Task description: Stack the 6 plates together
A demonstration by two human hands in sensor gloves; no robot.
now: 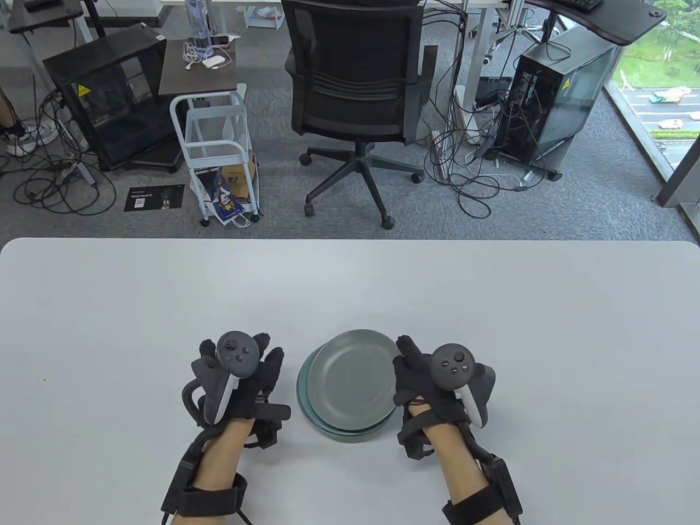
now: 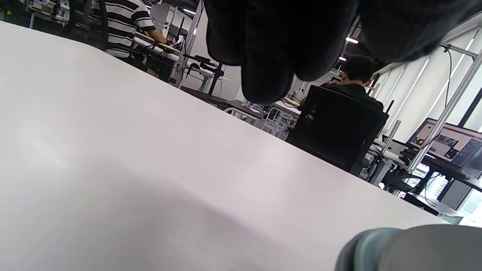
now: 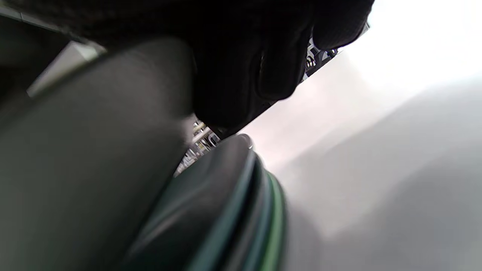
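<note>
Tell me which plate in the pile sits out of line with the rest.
The top plate, the grey one: it is shifted toward the far right of the stack, leaving the teal rims below exposed on the left.

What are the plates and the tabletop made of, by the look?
Plates: likely matte-glazed ceramic or melamine; grey-green, smooth, only a soft sheen. The right wrist view shows stacked rims in teal and green. Can't settle which material.

Tabletop: white, probably laminate or coated board; uniform, no grain, with diffuse reflections in the left wrist view.

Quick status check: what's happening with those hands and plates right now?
Left hand off the plates. Right hand touching plate stack edge. Stack slightly uneven. Nothing blocking.
</note>
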